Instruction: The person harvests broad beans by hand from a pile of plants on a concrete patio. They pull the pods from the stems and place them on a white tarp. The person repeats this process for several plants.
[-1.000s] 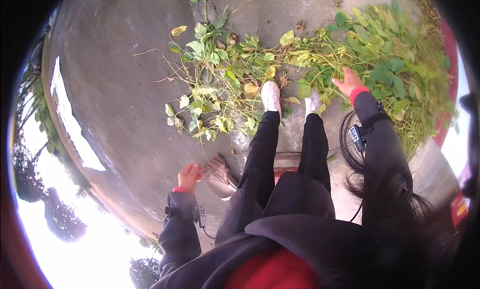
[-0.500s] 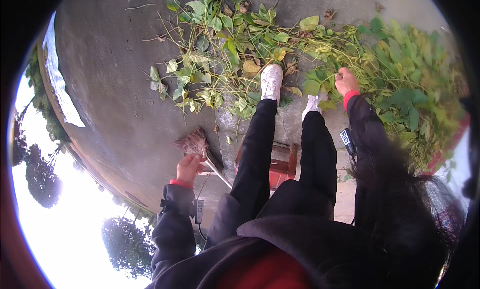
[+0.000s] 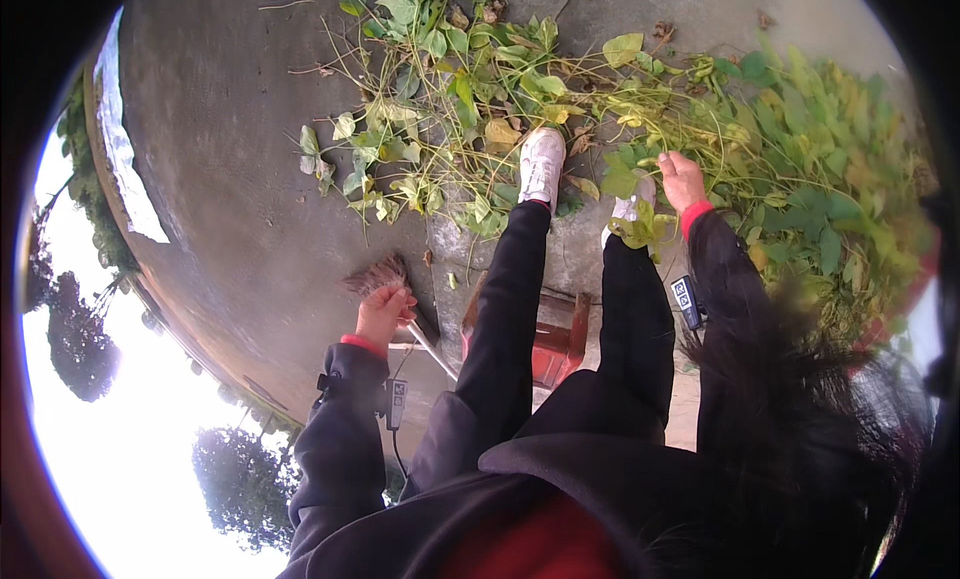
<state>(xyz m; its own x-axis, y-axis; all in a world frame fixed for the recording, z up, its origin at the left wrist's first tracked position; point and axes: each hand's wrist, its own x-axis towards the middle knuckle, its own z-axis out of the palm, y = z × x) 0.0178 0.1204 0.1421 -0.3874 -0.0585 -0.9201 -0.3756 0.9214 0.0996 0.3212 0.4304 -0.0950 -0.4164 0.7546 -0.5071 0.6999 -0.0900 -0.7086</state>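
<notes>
My right hand (image 3: 681, 181) is closed on the stem of a leafy bean plant (image 3: 642, 226), whose leaves hang in front of my right shoe. Just beyond and to the right spreads a heap of green and yellowing bean plants (image 3: 800, 169), with pods among the stems. On the left, my left hand (image 3: 382, 313) is closed, fingertips pinched together; what it holds, if anything, I cannot make out. It overlaps a brown-bristled broom (image 3: 378, 274) in the view, and I cannot tell whether they touch.
More bean stems and loose leaves (image 3: 440, 129) lie on the grey concrete floor (image 3: 220, 179) around my left shoe (image 3: 542, 166). A red stool (image 3: 553, 351) shows between my legs. Small devices with cables are on both forearms. Trees stand beyond the floor's edge at the left.
My right hand has shifted slightly left and toward me, and leaves of the bean plant now hang lower over my right shoe. My left hand has hardly moved.
</notes>
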